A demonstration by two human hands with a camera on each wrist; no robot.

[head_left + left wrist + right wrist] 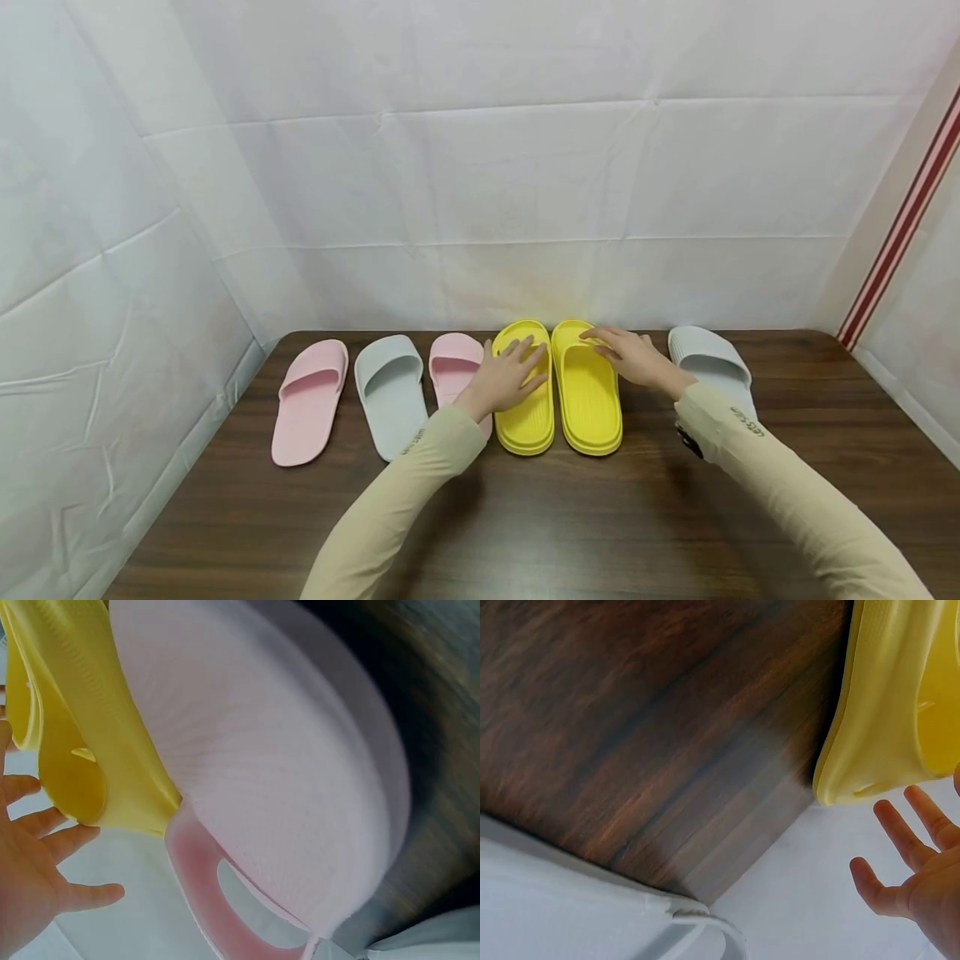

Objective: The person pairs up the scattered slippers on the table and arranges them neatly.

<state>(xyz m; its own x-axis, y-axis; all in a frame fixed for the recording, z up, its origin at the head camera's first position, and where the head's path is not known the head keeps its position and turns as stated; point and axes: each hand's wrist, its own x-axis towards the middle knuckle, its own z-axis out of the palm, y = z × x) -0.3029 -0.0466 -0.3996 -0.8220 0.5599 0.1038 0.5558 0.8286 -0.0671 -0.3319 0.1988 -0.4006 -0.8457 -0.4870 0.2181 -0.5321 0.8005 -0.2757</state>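
Observation:
Two yellow slide slippers stand side by side at the table's back edge, toes to the wall. Over the strap of the left yellow slipper is my left hand, its fingers spread. My right hand reaches over the strap of the right yellow slipper, fingers extended. Whether either hand touches its slipper I cannot tell. A pink slipper lies partly hidden under my left forearm; its sole fills much of the left wrist view. In the right wrist view, the fingers are apart, near the yellow toe.
Further left on the brown table lie another pink slipper and a pale grey slipper. A second pale grey slipper lies right of my right hand, partly behind the forearm. A white cloth wall rises behind the table.

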